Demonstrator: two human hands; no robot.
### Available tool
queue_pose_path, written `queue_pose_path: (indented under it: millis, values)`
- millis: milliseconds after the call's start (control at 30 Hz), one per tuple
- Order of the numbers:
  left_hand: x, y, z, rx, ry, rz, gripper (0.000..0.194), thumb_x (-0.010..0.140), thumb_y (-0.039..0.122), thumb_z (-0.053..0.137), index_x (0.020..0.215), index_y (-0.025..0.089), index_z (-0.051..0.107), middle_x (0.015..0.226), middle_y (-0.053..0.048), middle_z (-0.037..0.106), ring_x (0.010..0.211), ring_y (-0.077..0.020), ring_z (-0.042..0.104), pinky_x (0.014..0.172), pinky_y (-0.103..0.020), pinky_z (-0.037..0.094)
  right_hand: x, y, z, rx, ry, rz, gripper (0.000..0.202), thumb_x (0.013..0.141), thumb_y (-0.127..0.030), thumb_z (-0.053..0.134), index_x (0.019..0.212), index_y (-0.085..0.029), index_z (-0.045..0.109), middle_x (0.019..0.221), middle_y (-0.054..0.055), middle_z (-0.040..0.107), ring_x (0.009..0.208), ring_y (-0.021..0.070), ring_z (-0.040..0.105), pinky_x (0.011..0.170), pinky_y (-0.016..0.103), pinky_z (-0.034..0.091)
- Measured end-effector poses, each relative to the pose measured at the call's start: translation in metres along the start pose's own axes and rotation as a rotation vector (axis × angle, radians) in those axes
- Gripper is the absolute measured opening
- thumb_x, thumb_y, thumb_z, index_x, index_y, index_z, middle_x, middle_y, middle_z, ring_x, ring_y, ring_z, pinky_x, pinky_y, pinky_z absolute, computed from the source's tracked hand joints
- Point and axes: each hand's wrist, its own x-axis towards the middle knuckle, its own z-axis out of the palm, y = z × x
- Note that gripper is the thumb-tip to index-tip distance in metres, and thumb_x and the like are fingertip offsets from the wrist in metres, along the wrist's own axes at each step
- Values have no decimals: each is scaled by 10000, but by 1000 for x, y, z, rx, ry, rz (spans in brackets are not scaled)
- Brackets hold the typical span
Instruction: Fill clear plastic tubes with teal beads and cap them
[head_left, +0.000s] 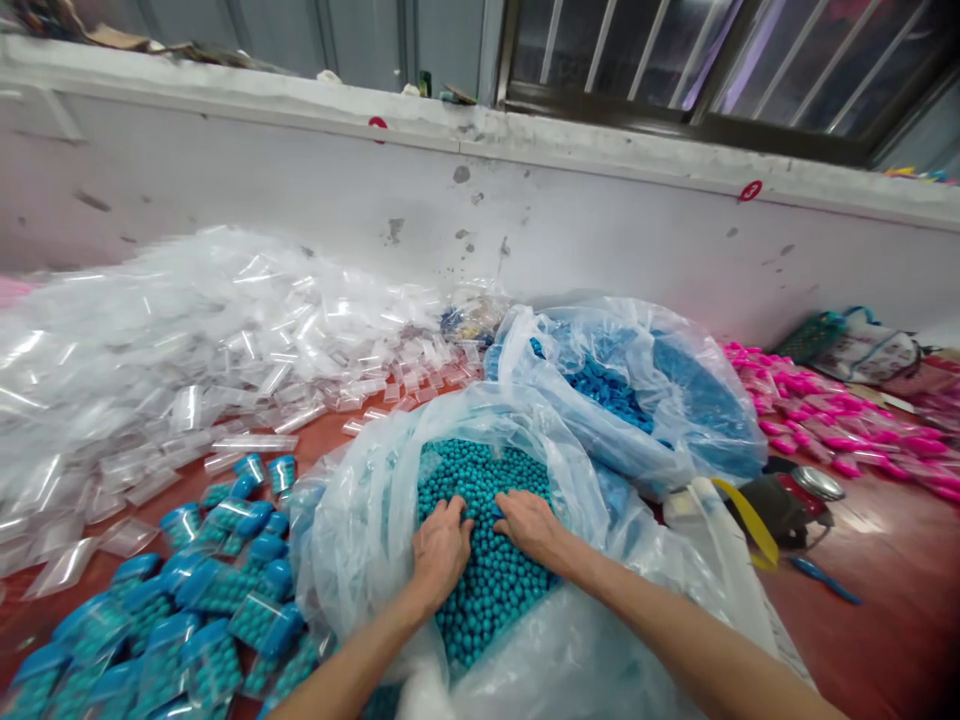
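A large translucent plastic bag [352, 530] stands open in front of me, full of small round teal beads [487, 600]. Both hands reach into it. My left hand [442, 550] rests on the beads at the left side, its fingers curled down among them. Across a narrow gap, my right hand [529, 522] touches the beads with bent fingers, and a bit of darker blue shows at its fingertips. What either hand holds, if anything, is hidden. Filled clear containers with blue lids [217, 585] lie piled at the lower left.
Empty clear plastic tubes [187, 330] form a big heap at the left. Behind the bead bag is another bag [705, 400] with blue pieces. Pink items [840, 410], a dark device [802, 500] and a blue tool [825, 581] lie right. A wall [600, 240] runs behind.
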Motion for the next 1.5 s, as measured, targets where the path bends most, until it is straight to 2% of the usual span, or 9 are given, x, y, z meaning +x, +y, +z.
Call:
queue_pose_path:
  millis: [167, 300, 400, 533, 733, 933, 1133, 1333, 1500]
  values:
    - [0, -4, -5, -118, -56, 109, 154, 835, 215, 346, 908, 181, 477, 879, -63, 588, 860, -181, 564, 774, -272, 383, -2, -3, -17, 36, 109, 58, 189, 885, -338, 424, 975, -194, 508, 795, 53, 644, 763, 190, 607, 611, 239, 368]
    - [2, -10, -10, -356, -83, 147, 86, 819, 214, 355, 825, 205, 440, 749, -9, 557, 746, -163, 558, 698, -258, 391, -2, -14, -19, 103, 157, -144, 233, 909, -287, 353, 1050, -177, 502, 868, 64, 605, 819, 177, 563, 679, 249, 382]
    - [4, -16, -9, -618, -155, 41, 72, 805, 263, 365, 775, 215, 409, 645, 48, 489, 572, -116, 516, 520, -207, 391, -8, -13, -11, 187, 116, -247, 282, 909, -221, 312, 1103, -152, 505, 867, 74, 578, 806, 167, 534, 709, 259, 389]
    - [4, -22, -6, -847, -311, -50, 169, 769, 372, 398, 806, 208, 397, 591, 84, 449, 366, -61, 411, 320, -162, 247, -14, -2, -9, 373, 55, -233, 254, 853, -164, 388, 1009, -176, 586, 849, 57, 585, 785, 160, 533, 708, 253, 397]
    - [-4, -16, -4, -1038, -327, 18, 395, 729, 447, 471, 1008, 177, 400, 582, 87, 440, 389, -65, 436, 350, -172, 297, -10, -16, -22, 832, 98, 16, 259, 809, -130, 369, 838, -153, 625, 615, -10, 567, 554, 106, 516, 560, 200, 396]
    - [-13, -11, -4, -1121, -341, -3, 676, 709, 488, 509, 1235, 150, 254, 614, 73, 453, 416, -83, 475, 359, -187, 347, -13, -26, -21, 887, 183, 80, 190, 732, -135, 450, 637, -162, 612, 510, -35, 503, 499, 89, 459, 493, 180, 352]
    - [-12, -10, -12, -1174, -315, -23, 720, 699, 474, 546, 1282, 164, 259, 708, 44, 475, 439, -68, 491, 362, -181, 355, -18, -20, -20, 1136, 141, 185, 179, 767, -237, 448, 726, -165, 607, 524, -45, 477, 455, 87, 457, 442, 182, 383]
    - [-14, -10, -11, -1275, -351, -73, 734, 662, 473, 597, 1262, 150, 324, 698, 39, 527, 444, -62, 473, 372, -177, 340, -24, -25, -24, 1059, 128, 77, 188, 748, -212, 454, 669, -169, 620, 512, -47, 459, 477, 89, 434, 468, 186, 356]
    - [-17, -5, -9, -1226, -284, -106, 571, 669, 468, 576, 1126, 161, 427, 568, 85, 468, 374, -46, 416, 328, -162, 259, -28, -25, -29, 868, 147, -110, 227, 749, -151, 440, 623, -158, 628, 520, -37, 485, 517, 88, 419, 514, 190, 322]
